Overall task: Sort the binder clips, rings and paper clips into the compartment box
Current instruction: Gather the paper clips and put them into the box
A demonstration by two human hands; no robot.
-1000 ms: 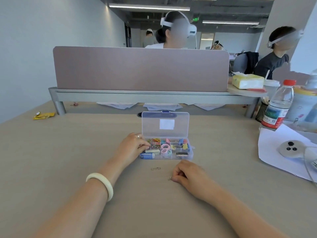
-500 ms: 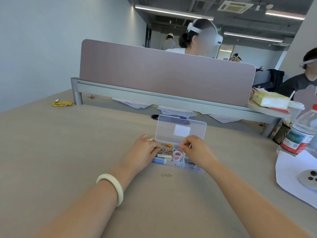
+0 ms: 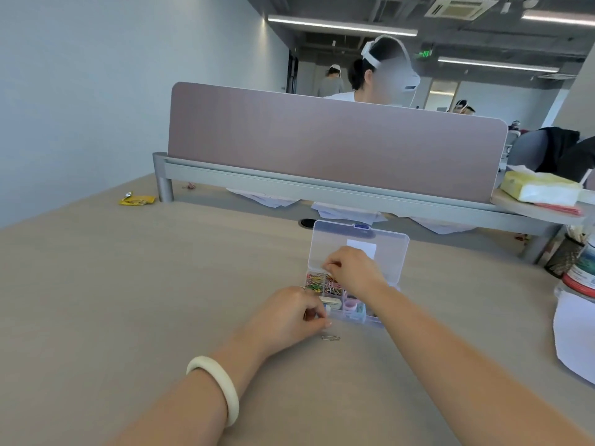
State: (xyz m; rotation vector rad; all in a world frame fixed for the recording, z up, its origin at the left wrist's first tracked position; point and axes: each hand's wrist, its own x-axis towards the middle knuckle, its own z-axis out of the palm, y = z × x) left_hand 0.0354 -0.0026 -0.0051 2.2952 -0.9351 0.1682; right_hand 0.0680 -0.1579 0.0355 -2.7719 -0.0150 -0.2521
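Note:
The clear compartment box (image 3: 370, 318) stands on the desk with its lid (image 3: 386, 244) upright. Coloured paper clips (image 3: 317, 283) fill its back-left compartment, and pink rings (image 3: 350, 306) lie in a front one. My right hand (image 3: 352, 272) hovers over the paper clip compartment with thumb and forefinger pinched; whatever small clip they hold is barely visible. My left hand (image 3: 288, 317), a white bangle on its wrist, grips the box's front-left corner. One loose silver paper clip (image 3: 331, 338) lies on the desk just in front of the box.
A mauve desk divider (image 3: 335, 140) runs across the back, with a person seated behind it. A yellow wrapper (image 3: 136, 199) lies far left. At the right are a tissue pack (image 3: 541, 188), a mesh pen cup (image 3: 563, 257), a bottle (image 3: 582, 278) and white paper (image 3: 576, 336).
My right hand lifted from the desk, where it pinched a paper clip, and moved up over the box's back-left compartment. My left hand slid to the box's front corner. The view shifted.

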